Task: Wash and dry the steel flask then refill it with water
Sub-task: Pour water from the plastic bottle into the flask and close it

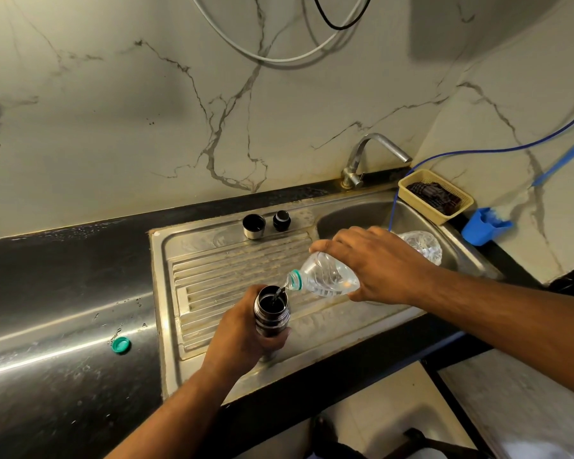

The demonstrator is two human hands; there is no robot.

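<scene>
On the black countertop, the steel drainboard of the sink serves as the work spot, and the task looks to be in its last stage. The clear plastic water bottle is tipped neck-down toward the left, the right hand wrapped over its body with fingers and thumb closed round it. A thin stream runs from its mouth into the open steel flask. The flask stands upright at the near edge of the drainboard, with the left hand curled firmly round its barrel just below the neck. Washing and drying appear to be done, since refilling is under way, though how dry the flask is cannot be told. The water level inside is hidden in the dark mouth, so how much pouring remains is unclear. At the far edge of the drainboard the flask's cup lid and its black stopper stand just beside each other, not yet refitted. The bottle's green cap lies on the counter to the left, among a few droplets.
</scene>
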